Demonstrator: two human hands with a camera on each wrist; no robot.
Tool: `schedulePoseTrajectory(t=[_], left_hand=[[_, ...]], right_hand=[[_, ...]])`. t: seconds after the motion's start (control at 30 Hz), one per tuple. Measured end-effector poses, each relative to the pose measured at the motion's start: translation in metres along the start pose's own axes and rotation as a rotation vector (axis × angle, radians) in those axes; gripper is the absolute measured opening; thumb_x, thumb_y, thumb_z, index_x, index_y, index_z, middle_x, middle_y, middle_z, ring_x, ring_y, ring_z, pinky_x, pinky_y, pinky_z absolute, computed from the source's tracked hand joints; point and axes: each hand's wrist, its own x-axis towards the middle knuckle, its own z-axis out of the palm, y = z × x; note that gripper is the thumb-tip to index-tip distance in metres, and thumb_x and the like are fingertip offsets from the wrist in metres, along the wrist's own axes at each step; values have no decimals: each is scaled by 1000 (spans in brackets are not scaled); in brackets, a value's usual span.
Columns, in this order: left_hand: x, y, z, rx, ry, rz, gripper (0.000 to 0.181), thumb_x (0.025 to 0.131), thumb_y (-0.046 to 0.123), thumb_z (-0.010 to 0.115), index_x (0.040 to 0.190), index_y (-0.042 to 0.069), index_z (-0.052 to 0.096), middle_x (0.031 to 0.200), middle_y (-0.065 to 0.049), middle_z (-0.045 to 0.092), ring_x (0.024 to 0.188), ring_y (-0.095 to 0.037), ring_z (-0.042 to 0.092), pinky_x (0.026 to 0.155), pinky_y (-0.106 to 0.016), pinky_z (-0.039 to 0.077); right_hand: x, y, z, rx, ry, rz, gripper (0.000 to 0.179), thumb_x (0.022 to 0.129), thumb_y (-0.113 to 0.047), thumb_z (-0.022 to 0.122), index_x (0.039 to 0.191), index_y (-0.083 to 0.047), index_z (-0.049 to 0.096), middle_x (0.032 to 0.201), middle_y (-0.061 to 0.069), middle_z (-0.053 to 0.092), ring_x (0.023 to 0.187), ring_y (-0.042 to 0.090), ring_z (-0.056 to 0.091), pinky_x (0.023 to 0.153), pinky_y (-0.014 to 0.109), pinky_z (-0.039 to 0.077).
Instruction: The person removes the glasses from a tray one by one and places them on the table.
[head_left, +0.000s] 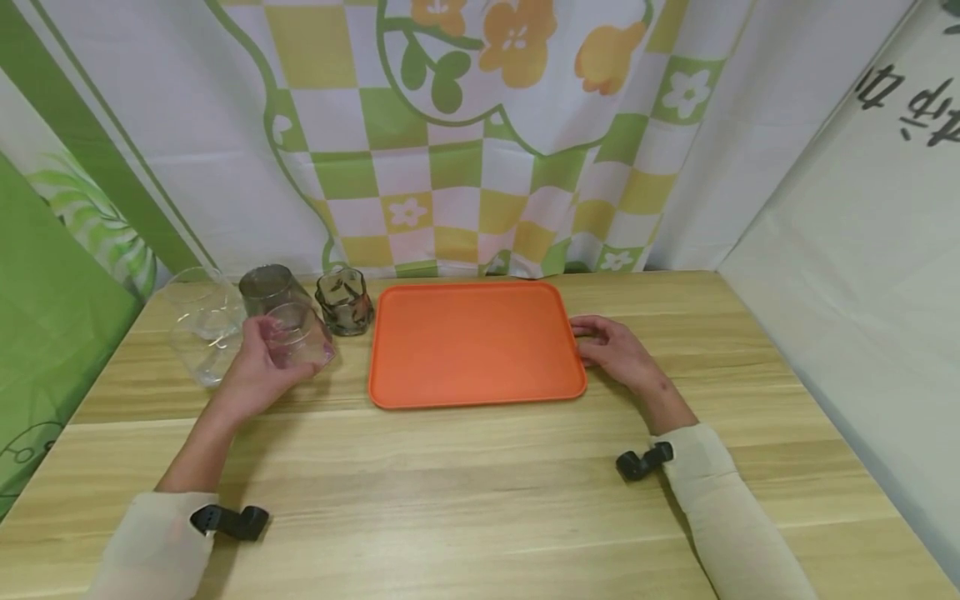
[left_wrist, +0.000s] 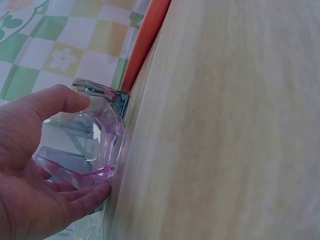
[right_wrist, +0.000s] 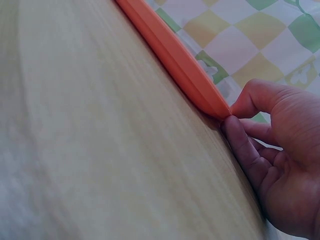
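My left hand (head_left: 253, 377) holds a clear, pink-tinted drinking glass (head_left: 296, 332), thumb on one side and fingers on the other. In the left wrist view the faceted glass (left_wrist: 107, 172) is close over the wooden table. My right hand (head_left: 617, 355) is at the right edge of an orange tray (head_left: 472, 343). Seen from the right wrist, thumb and a finger pinch the tray's rim (right_wrist: 212, 102) near its corner. The tray lies flat, with a bare surface.
Just behind the held glass stand a smoky grey glass (head_left: 272, 282) and a small dark faceted glass (head_left: 347, 302), the latter beside the tray. Clear glasses (head_left: 204, 354) are farther left. A checked floral curtain (head_left: 457, 167) hangs along the back edge of the wooden table (head_left: 450, 500).
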Motion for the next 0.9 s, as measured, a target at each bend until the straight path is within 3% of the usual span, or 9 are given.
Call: schedulePoseTrajectory(t=[0.17,0.37,0.43,0.67,0.9], left_hand=[[-1,0,0,-19,0,13,91,87,11,79,146,-12,12,138,-40,36,123,-50,44,100,-56,40],[-5,1,-3,13,-4,26,94,89,14,79,150,-9,11,138,-38,36,122,-49,46,94,-40,44],[-7,3,-3,30,9,34,94,89,16,79,151,-9,12,137,-37,36,120,-49,47,93,-40,45],[-14,19,-5,77,37,62,98,91,21,78,155,-9,10,141,-39,34,125,-54,42,98,-63,41],[-17,41,-6,202,131,182,93,91,21,77,156,-7,17,148,-39,30,133,-57,36,104,-71,32]], right_hand=[[1,0,0,-1,-3,4,52,97,0,61,146,10,45,139,30,51,99,13,65,80,28,58],[1,-1,0,7,-3,4,53,97,1,61,147,10,45,140,29,51,100,14,65,81,29,58],[1,-2,0,5,-4,5,53,97,0,61,147,10,45,140,29,51,101,14,65,81,29,58],[-4,-9,-3,-78,36,23,58,99,-6,60,152,7,39,142,29,51,99,20,64,77,29,57],[-10,-21,-6,-192,28,8,70,100,-12,60,159,3,24,148,30,42,113,38,60,79,35,57]])
